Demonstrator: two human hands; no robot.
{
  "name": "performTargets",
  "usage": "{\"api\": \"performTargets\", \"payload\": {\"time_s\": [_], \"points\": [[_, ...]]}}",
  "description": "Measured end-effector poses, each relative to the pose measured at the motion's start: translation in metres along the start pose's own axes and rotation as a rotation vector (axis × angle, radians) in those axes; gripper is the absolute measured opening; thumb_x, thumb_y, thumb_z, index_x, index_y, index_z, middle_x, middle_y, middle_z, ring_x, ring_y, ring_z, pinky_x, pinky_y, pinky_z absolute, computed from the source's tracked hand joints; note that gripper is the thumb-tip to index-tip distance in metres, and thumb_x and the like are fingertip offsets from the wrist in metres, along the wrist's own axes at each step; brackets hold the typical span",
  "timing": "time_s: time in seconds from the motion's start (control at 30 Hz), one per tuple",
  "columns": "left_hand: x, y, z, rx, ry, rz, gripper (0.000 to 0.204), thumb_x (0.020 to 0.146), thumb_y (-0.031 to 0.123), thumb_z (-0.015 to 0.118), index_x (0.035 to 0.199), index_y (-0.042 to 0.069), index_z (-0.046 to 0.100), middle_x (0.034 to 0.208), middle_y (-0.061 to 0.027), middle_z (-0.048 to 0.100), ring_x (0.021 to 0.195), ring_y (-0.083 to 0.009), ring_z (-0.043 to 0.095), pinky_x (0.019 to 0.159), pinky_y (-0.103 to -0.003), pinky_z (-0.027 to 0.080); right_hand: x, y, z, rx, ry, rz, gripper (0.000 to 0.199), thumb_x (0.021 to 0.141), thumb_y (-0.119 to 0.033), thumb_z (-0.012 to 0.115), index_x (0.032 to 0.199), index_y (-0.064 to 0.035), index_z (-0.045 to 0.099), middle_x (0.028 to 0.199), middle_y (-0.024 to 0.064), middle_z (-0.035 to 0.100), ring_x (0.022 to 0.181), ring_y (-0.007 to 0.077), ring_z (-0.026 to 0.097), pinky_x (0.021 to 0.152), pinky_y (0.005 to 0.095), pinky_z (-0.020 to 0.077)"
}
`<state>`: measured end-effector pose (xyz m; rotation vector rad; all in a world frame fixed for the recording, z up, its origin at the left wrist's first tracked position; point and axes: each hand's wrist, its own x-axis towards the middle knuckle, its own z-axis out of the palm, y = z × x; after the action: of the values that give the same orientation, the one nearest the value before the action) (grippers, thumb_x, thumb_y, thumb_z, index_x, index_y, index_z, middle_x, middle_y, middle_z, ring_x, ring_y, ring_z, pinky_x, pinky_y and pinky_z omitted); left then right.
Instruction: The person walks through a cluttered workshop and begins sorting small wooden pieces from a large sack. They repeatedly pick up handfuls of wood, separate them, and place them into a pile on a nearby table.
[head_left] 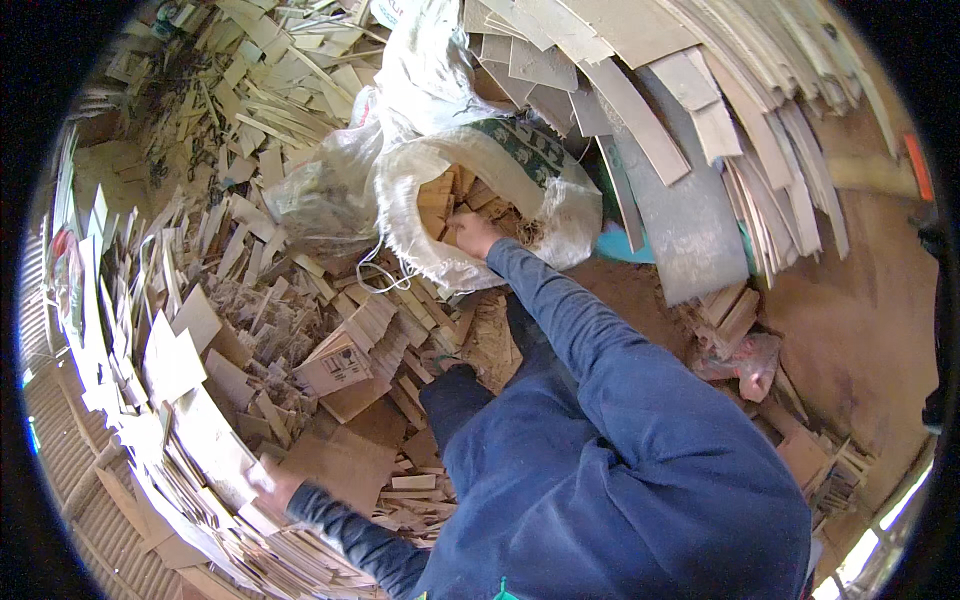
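A white woven sack (400,170) stands with its mouth rolled back, and wood pieces (437,197) lie inside. My right hand (474,236) reaches over the near rim into the mouth. Its fingers are curled against the edge of a wood piece, and their tips are partly hidden. At the lower left, my left hand (268,484) is at a long stack of thin wood sheets (205,440). Motion smears its fingers, so whether it grips a sheet does not show.
Loose wood scraps (270,330) heap up left of the sack, with a printed piece of board (335,368) among them. Long thin boards (640,110) lean at the upper right beside a wide grey sheet (690,230). A clear plastic bag (755,362) lies on the right.
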<state>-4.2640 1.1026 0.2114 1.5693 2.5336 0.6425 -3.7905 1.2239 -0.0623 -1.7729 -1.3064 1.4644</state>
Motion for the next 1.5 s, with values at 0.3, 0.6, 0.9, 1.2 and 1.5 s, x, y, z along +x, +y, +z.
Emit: {"api": "performTargets", "payload": {"time_s": [0.3, 0.6, 0.9, 1.2, 1.5], "points": [[-0.013, 0.324, 0.328, -0.103, -0.451, 0.280, 0.067, 0.071, 0.014, 0.072, 0.136, 0.016, 0.054, 0.140, -0.0354, 0.036, 0.116, -0.0453, 0.055, 0.100, -0.043, 0.046, 0.139, 0.059, -0.152, -0.633, 0.161, 0.033, 0.034, 0.085, -0.027, 0.051, 0.098, -0.0004, 0.067, 0.104, 0.0253, 0.064, 0.096, 0.0413, 0.063, 0.086, 0.0484, 0.0495], [0.013, 0.336, 0.308, -0.229, -0.340, 0.483, 0.081, 0.072, 0.002, 0.052, 0.149, 0.011, 0.030, 0.115, -0.0340, 0.057, 0.095, -0.0462, 0.061, 0.081, -0.047, 0.052, 0.171, 0.099, -0.114, -0.851, 0.118, -0.193, 0.038, 0.082, -0.029, 0.058, 0.110, -0.0036, 0.060, 0.109, 0.0258, 0.063, 0.094, 0.0434, 0.062, 0.089, 0.0512, 0.0489], [0.008, 0.307, 0.311, -0.361, -0.141, 0.656, 0.066, 0.075, 0.003, 0.056, 0.140, 0.006, 0.046, 0.126, -0.0258, 0.057, 0.109, -0.0424, 0.059, 0.096, -0.042, 0.048, 0.234, 0.149, -0.066, -0.888, 0.280, -0.150, 0.046, 0.078, -0.029, 0.066, 0.114, -0.0018, 0.058, 0.108, 0.0241, 0.064, 0.096, 0.0407, 0.062, 0.090, 0.0477, 0.0485], [-0.005, 0.320, 0.299, -0.385, -0.430, 0.558, 0.075, 0.073, -0.005, 0.052, 0.146, 0.008, 0.036, 0.124, -0.0279, 0.056, 0.106, -0.0434, 0.059, 0.091, -0.041, 0.050, 0.114, 0.079, -0.093, -0.503, 0.341, -0.384, 0.054, 0.075, -0.030, 0.073, 0.117, 0.0006, 0.057, 0.106, 0.0219, 0.065, 0.097, 0.0375, 0.063, 0.090, 0.0435, 0.0487], [-0.022, 0.304, 0.296, -0.546, -0.386, 0.679, 0.063, 0.077, -0.008, 0.046, 0.139, -0.002, 0.042, 0.131, -0.0286, 0.051, 0.121, -0.0428, 0.051, 0.101, -0.041, 0.045, 0.030, 0.128, -0.055, -0.392, -0.106, 0.093, 0.056, 0.074, -0.031, 0.077, 0.115, 0.0026, 0.060, 0.097, 0.0160, 0.069, 0.086, 0.0291, 0.066, 0.081, 0.0409, 0.0525]]}}
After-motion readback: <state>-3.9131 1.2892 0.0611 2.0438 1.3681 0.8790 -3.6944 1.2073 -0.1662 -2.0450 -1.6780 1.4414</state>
